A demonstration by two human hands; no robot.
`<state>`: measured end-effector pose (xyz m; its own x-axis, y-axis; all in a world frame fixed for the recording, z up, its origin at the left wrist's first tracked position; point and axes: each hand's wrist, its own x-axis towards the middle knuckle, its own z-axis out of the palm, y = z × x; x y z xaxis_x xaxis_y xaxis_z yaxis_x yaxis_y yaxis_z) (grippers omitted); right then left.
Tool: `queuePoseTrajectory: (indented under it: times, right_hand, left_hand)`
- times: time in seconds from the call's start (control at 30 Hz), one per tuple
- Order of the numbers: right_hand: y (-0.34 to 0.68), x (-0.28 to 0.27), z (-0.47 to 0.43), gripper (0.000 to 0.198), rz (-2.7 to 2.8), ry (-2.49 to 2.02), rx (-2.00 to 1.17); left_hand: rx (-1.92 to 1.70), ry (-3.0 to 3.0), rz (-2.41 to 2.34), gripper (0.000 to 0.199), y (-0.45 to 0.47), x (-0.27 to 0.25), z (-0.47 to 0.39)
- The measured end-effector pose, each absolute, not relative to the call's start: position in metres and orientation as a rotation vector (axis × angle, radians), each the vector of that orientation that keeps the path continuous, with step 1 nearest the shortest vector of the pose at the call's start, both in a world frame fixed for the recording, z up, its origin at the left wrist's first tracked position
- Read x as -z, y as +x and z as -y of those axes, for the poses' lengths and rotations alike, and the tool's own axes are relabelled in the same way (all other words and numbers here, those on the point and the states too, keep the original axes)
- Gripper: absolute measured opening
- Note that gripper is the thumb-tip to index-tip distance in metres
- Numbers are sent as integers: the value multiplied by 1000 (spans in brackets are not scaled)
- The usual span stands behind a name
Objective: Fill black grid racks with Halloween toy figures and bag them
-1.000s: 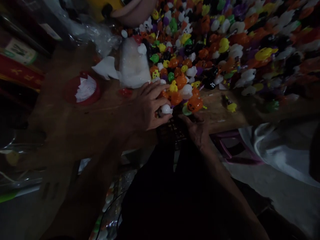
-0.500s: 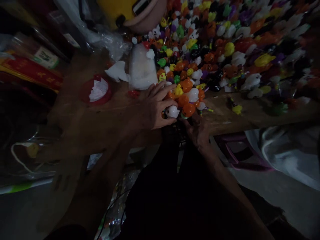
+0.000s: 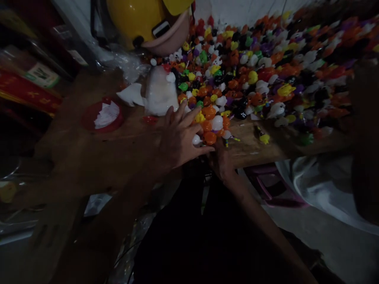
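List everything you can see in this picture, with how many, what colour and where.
small plastic toy figures: too many to count; orange, white, yellow, green, purple, black; heaped on the table's right
wooden table: one, brown, centre
red round dish: one, holds white paper, table's left
white plastic bag: one, beside the heap
yellow helmet: one, top
left hand: fingers spread, on a white toy
right hand: at the table's edge, grip unclear

Two hands in view: left hand (image 3: pixel 177 138) and right hand (image 3: pixel 220 163). One wooden table (image 3: pixel 118 146). One heap of small plastic toys (image 3: pixel 251 75), far too many to count, in orange, white, yellow, green, purple, black. One red lid (image 3: pixel 102 116). One yellow helmet (image 3: pixel 142 19). One purple stool (image 3: pixel 272 185).
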<state>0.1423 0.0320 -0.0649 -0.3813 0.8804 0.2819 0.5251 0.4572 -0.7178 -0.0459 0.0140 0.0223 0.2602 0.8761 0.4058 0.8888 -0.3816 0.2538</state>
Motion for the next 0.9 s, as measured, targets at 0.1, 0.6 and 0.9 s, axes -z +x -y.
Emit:
queuePoseTrajectory:
  times: [0.1,0.6,0.9]
  right_hand:
    - [175,56,-37,31,1975,-1274,-525]
    - [235,28,-49,28,1704,-1296,-519]
    - [197,-75,-44,22,2211,-980,-518]
  left_hand:
    - [780,-2444,1728,26,-45,-18,-7]
    - [548,-2531,1571,48,-54,-27,2]
    - [547,-2527,1590,33,-59,-30,20]
